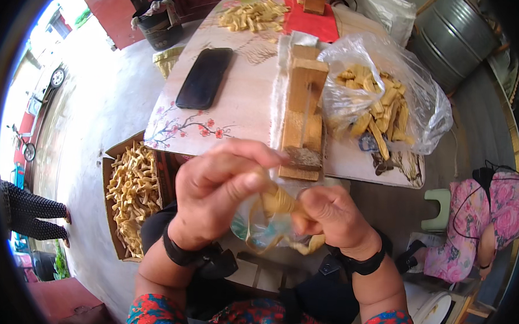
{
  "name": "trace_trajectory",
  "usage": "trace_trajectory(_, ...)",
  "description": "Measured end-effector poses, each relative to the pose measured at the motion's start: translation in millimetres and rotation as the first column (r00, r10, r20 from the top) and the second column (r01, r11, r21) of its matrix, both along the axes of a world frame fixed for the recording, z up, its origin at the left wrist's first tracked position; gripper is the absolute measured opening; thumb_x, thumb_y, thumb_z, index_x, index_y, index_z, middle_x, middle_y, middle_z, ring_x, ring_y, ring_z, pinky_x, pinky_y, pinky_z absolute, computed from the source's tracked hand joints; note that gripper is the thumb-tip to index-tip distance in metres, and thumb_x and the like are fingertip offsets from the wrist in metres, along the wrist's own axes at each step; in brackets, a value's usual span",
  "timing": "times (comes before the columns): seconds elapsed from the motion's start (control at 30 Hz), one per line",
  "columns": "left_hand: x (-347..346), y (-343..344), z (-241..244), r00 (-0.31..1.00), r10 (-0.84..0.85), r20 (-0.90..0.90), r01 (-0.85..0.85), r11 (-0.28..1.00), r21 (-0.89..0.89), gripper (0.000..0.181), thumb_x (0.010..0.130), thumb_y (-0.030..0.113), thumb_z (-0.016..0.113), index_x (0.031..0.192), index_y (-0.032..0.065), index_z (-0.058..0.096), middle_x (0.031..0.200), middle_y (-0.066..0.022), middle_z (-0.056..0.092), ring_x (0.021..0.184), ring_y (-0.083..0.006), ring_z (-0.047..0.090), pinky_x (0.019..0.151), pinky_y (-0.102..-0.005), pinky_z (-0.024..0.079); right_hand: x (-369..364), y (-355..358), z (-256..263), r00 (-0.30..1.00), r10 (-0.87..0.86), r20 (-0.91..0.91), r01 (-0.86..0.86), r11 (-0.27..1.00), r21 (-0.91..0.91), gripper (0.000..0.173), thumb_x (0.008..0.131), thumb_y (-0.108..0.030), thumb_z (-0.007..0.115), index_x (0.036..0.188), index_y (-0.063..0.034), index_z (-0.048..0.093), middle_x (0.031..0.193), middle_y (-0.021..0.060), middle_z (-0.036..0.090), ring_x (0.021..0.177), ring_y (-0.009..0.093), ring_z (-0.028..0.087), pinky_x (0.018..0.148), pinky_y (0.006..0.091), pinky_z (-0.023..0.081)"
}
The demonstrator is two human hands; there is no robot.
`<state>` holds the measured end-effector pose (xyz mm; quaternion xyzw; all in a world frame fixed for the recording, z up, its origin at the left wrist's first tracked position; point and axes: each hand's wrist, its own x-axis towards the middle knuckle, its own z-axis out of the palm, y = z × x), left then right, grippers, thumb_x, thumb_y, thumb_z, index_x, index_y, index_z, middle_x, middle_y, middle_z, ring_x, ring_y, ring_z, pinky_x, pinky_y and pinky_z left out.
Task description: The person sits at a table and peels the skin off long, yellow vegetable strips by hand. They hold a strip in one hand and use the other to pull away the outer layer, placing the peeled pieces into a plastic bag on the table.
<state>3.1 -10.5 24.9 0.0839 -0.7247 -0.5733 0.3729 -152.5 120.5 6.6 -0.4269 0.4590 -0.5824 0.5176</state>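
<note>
Between my two hands, above my lap, is a yellow, pliable strip (279, 200), wrapped or folded thick in the middle. My left hand (223, 186) pinches its upper end near the thumb; the exact contact is partly hidden. My right hand (333, 217) grips the other side in curled fingers. A thin loose length of the strip hangs in a loop below. Just beyond my hands a wooden block device (302, 125) with a thin upright rod or wire rests on a white cloth (280, 89) at the table's near edge.
Yellow strips (390, 107) fill a clear plastic bag (435, 113) on the table (245, 87). A black phone (204, 78) lies left. A cardboard box (121, 249) of knotted yellow pieces (132, 195) stands on the floor. A person in floral clothing (467, 227) is at right, near a green stool (436, 209).
</note>
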Motion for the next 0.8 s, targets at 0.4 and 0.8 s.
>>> trace_trajectory(0.4,4,-6,-20,0.918,-0.350,0.185,0.188,0.797,0.574,0.012,0.081,0.001,0.068,0.084,0.0038,0.057,0.081,0.0003,0.059,0.069,-0.0042,0.055,0.062,-0.0198,0.045,-5,-5,7,0.981,-0.160,0.111,0.124,0.953,0.278,0.015,0.084,-0.014,0.070,0.077,-0.0031,0.062,0.064,-0.0060,0.051,0.055,0.002,0.039,0.050,0.0176,0.028)
trace_trajectory(0.8,-50,-25,-52,0.855,0.334,0.397,-0.285,0.942,-0.179,0.015,0.087,0.017,0.063,0.091,0.0026,0.063,0.067,-0.0137,0.059,0.060,-0.0218,0.059,0.057,-0.0318,0.046,-47,-41,-23,0.289,-0.591,-0.753,0.677,0.682,-0.276,0.017,0.079,-0.013,0.073,0.079,-0.0055,0.059,0.067,0.0074,0.060,0.057,0.016,0.054,0.056,0.0282,0.045)
